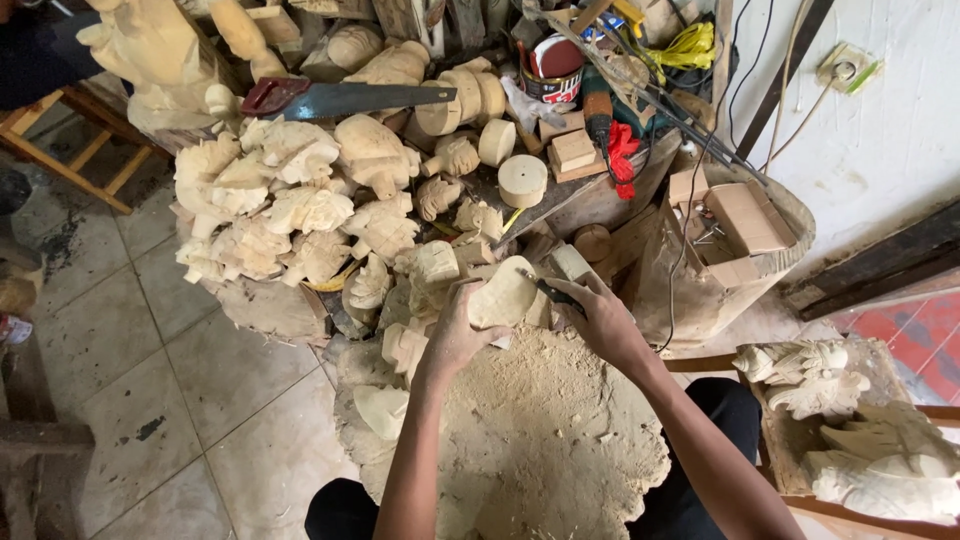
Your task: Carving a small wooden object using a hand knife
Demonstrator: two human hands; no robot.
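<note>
At the middle of the scene, two hands work on one pale wooden piece (503,296). The left hand (455,335) closes around the near left side of the piece and holds it up from below. The right hand (600,318) is closed on one dark carving tool (553,293), and the tip of the tool touches the right edge of the piece. The piece is smooth, rounded and light cream in colour.

Under the hands lies a large stump (540,440) with a rough top, covered by fine sawdust; its edge is irregular and broken. Far from the hands, a pile of carved figures (290,200) fills the left side, too many to count well, all of raw pale wood with deep cuts like feathers or leaves. On the pile rests one handsaw (345,99) with a red handle and a grey blade. I count about three round wooden discs (522,180), and one tin can (553,72) far behind them. One cardboard box (745,222) stands at the right, near the white wall. At the near right, more carvings (850,420) rest on a wooden frame.

Open room is mostly at the near left, on the grey tiled floor (180,370); around the stump the wood pieces lie close together.
</note>
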